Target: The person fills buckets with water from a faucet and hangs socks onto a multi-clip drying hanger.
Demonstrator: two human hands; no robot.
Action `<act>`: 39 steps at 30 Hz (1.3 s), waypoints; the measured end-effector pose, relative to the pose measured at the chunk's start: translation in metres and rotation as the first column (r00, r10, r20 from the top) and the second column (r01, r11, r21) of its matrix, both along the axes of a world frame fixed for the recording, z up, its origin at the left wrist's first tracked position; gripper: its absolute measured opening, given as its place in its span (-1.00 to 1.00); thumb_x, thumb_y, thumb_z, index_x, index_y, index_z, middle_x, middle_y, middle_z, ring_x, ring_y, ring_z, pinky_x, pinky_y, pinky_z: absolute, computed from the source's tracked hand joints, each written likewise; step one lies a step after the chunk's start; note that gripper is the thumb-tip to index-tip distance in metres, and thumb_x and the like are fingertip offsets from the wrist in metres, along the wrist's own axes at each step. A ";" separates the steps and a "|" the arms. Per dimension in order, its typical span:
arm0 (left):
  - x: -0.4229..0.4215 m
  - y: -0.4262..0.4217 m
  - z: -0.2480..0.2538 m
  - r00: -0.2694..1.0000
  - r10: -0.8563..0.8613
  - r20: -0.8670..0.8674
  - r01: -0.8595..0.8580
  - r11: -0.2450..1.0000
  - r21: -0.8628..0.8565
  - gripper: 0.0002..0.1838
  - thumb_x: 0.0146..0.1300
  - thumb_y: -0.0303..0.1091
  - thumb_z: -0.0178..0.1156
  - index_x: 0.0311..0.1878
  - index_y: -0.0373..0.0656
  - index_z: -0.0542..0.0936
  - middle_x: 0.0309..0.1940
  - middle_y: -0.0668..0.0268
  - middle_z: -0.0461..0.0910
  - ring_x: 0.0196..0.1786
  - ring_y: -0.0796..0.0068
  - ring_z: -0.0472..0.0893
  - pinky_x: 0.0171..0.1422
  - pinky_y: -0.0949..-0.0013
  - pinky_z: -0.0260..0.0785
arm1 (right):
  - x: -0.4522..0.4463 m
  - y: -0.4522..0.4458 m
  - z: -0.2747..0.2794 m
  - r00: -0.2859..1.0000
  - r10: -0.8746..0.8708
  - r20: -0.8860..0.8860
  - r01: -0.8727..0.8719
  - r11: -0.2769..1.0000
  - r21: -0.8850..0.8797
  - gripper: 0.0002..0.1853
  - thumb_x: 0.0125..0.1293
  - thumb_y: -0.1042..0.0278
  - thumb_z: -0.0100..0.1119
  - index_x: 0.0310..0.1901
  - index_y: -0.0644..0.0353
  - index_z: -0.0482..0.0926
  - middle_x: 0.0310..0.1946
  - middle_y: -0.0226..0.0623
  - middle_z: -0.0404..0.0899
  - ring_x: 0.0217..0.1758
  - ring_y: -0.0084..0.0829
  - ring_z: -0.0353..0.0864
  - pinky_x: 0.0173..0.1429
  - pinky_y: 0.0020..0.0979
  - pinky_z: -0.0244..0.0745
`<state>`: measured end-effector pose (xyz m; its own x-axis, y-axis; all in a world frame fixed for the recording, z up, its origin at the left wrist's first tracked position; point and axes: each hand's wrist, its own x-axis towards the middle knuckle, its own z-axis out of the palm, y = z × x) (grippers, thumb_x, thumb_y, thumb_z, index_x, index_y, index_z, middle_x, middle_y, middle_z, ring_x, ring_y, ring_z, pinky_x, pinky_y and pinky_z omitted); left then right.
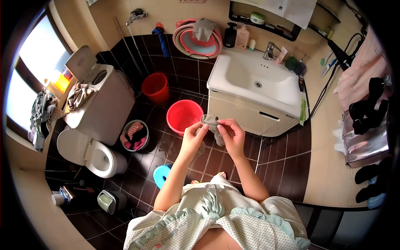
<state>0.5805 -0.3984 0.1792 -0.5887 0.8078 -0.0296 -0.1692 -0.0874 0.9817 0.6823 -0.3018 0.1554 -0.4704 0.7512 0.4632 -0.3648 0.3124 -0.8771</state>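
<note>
A small grey cloth (217,132) is held up in front of me, above the tiled floor. My left hand (194,136) pinches its left edge between thumb and fingers. On the other side, my right hand (231,134) grips the cloth's right edge. The lower part of the cloth hangs down between my hands. Just behind my left hand stands a pink-red basin (183,113) on the floor. The white sink (254,77) on its cabinet is beyond my right hand.
A dark red bucket (155,88), a tub with clothes (135,135) and a blue stool (161,175) stand on the floor. The toilet (100,158) and washing machine (104,104) are at left. Dark garments (368,106) hang at right.
</note>
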 end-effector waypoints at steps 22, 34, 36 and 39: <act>0.036 0.106 0.020 0.975 -0.172 0.144 0.156 0.981 0.117 -0.90 0.19 -0.40 0.12 -0.37 -0.22 0.53 -0.55 0.50 0.49 -0.50 0.81 0.41 -0.48 0.68 0.23 | 0.096 0.085 0.010 0.989 -0.085 0.118 0.047 0.956 0.289 -0.92 -0.01 0.54 0.08 -0.43 0.25 0.41 -0.34 -0.19 0.55 -0.25 -0.38 0.53 -0.12 -0.47 0.36; 0.005 0.124 0.022 0.884 -0.426 0.192 0.437 0.899 -0.014 -0.87 0.23 -0.27 0.04 -0.27 -0.07 0.51 -0.68 0.56 0.31 -0.70 0.83 0.24 -0.68 0.67 0.01 | 0.092 0.063 0.013 0.958 -0.283 0.045 0.287 0.938 -0.196 -0.81 0.08 0.65 0.01 -0.22 0.27 0.42 -0.40 -0.50 0.43 -0.39 -0.77 0.33 -0.34 -0.72 0.21; 0.003 0.128 0.015 0.851 -0.512 0.120 0.516 0.857 0.000 -0.87 0.22 -0.28 0.05 -0.26 -0.09 0.51 -0.67 0.55 0.32 -0.71 0.82 0.24 -0.68 0.66 0.01 | 0.092 0.059 0.015 0.936 -0.337 0.102 0.351 0.918 -0.186 -0.72 0.08 0.65 0.00 -0.12 0.30 0.44 -0.38 -0.49 0.44 -0.38 -0.77 0.34 -0.33 -0.73 0.22; 0.012 0.130 0.009 0.806 -0.582 0.107 0.574 0.813 0.096 -0.86 0.17 -0.43 0.09 -0.21 -0.24 0.52 -0.49 0.51 0.45 -0.45 0.79 0.35 -0.35 0.66 0.20 | 0.093 0.050 0.013 0.956 -0.268 0.123 0.289 0.934 -0.211 -0.67 0.07 0.57 0.08 -0.06 0.29 0.45 -0.42 -0.52 0.44 -0.39 -0.75 0.35 -0.32 -0.69 0.25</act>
<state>0.5929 -0.2684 0.1882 -0.0062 0.9999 -0.0152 -0.3269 0.0123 0.9450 0.7750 -0.2522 0.1688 -0.2592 0.9374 0.2328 -0.2072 0.1814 -0.9613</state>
